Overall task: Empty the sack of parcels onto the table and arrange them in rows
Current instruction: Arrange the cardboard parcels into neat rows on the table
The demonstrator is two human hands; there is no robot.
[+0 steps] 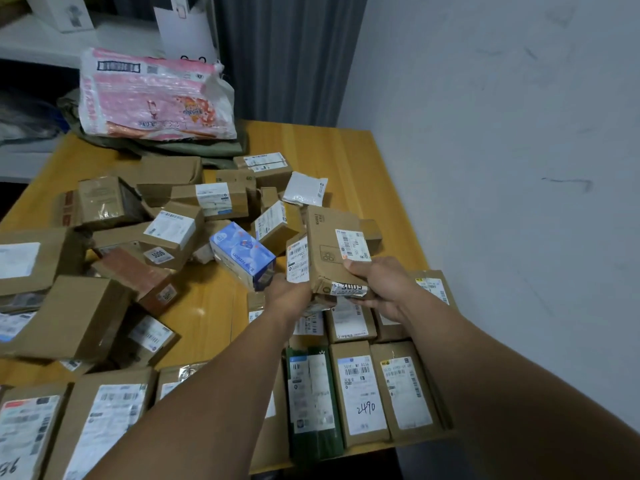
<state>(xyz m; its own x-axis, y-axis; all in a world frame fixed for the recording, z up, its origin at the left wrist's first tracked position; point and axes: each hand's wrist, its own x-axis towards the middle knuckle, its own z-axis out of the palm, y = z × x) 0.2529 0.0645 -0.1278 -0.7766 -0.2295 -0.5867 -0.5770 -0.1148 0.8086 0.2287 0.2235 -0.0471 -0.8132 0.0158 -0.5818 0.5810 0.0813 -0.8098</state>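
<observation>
Brown cardboard parcels (79, 317) are still jumbled on the left of the yellow wooden surface (311, 143), with the pink-and-white plastic sack (152, 98) lying slack at the back. Left grip (287, 294) curls round a small white-labelled box (298, 261). Right grip (377, 285) clamps a flat cardboard parcel (329, 244). Both are above the neat rows (360, 393) on the right. With two in hand, I reckon one could slip and knock the rows crooked.

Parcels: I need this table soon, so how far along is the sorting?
Done: the sack lies slack at the far end, and rows line the near edge. In hand: the left hand holds a small box, the right hand a flat box. Left: the loose pile beyond them.
</observation>
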